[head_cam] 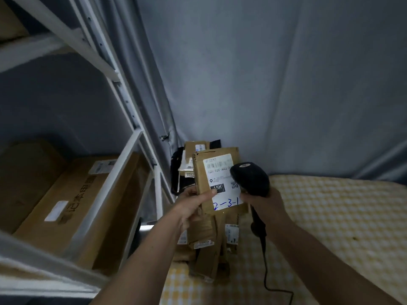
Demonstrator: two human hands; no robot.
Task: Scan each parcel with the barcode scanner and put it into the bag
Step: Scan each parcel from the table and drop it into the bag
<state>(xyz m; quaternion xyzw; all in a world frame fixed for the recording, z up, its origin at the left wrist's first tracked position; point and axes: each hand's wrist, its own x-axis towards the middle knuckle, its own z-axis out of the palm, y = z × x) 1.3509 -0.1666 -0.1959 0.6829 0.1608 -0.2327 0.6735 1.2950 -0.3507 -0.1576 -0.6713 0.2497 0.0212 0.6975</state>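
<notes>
Cardboard parcel upright in left hand, thumb clamped on its white label; right hand wrapped around black barcode scanner, nose close against that label. Better to back off slightly and aim at the top barcode. Black bag sits just behind, more parcels below on checked desk.

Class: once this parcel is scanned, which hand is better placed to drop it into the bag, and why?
Left. The left hand already grips the parcel, and the black bag sits just behind it. The right hand is occupied holding the scanner.
</notes>
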